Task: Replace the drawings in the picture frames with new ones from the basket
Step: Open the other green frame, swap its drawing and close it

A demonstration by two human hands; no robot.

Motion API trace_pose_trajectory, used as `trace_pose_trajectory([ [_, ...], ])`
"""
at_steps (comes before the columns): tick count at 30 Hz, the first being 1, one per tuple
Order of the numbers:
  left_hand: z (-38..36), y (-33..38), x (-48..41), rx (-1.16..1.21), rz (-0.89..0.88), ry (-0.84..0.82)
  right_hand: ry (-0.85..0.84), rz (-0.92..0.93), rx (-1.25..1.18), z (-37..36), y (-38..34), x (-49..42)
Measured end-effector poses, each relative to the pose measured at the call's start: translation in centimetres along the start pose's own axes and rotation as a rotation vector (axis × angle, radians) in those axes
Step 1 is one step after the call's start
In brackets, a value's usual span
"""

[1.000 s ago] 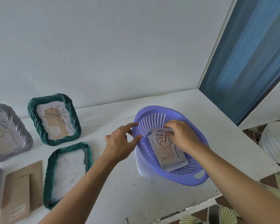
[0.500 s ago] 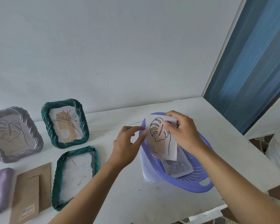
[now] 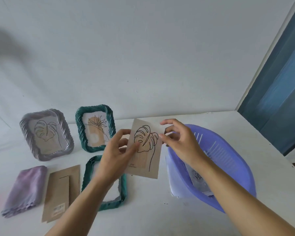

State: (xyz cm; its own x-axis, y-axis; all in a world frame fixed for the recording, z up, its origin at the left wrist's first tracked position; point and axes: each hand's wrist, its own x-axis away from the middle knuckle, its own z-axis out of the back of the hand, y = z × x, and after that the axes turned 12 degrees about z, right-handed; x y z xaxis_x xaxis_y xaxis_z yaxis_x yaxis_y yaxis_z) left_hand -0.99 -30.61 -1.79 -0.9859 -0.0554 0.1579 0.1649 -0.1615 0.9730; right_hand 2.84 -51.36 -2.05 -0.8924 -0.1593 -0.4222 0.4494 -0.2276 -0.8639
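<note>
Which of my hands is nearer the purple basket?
Right. The right hand hovers over the basket at its left rim; the left hand is farther left, above the flat green frame, pinching the drawing.

- A room in a home, it seems, set up for a small craft job.
- Plain white painted wall (image 3: 143, 48) meets a white worktop (image 3: 160, 217) in a corner, with a blue panel (image 3: 279, 99) at the right.
- Decorative ribbed picture frames (image 3: 78, 126) with leaf line drawings.
- Household bits lie about: a lilac plastic basket (image 3: 242, 169), a folded lilac cloth (image 3: 26, 188) and cardboard backing boards (image 3: 61, 189).
</note>
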Motion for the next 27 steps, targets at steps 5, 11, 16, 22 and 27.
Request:
trace_pose_trajectory([
  [5,6.3,-2.1,0.6,-0.078,0.067,0.213,-0.125,0.024,0.159,-3.9,0.9,0.9],
  [11,12.6,-4.4,2.1,-0.325,0.05,0.433,-0.461,0.028,0.412,-9.3,3.3,2.7],
  [16,14.0,-6.0,2.4,-0.526,0.032,0.434,-0.631,0.085,0.559,-12.3,5.6,4.2],
  [22,12.4,-7.9,1.7,-0.55,0.014,0.355,-0.614,0.141,0.676,-13.9,6.4,5.1],
  [27,11.5,-8.5,1.1,-0.552,0.023,0.328,-0.619,0.143,0.658,-14.3,6.8,5.4],
])
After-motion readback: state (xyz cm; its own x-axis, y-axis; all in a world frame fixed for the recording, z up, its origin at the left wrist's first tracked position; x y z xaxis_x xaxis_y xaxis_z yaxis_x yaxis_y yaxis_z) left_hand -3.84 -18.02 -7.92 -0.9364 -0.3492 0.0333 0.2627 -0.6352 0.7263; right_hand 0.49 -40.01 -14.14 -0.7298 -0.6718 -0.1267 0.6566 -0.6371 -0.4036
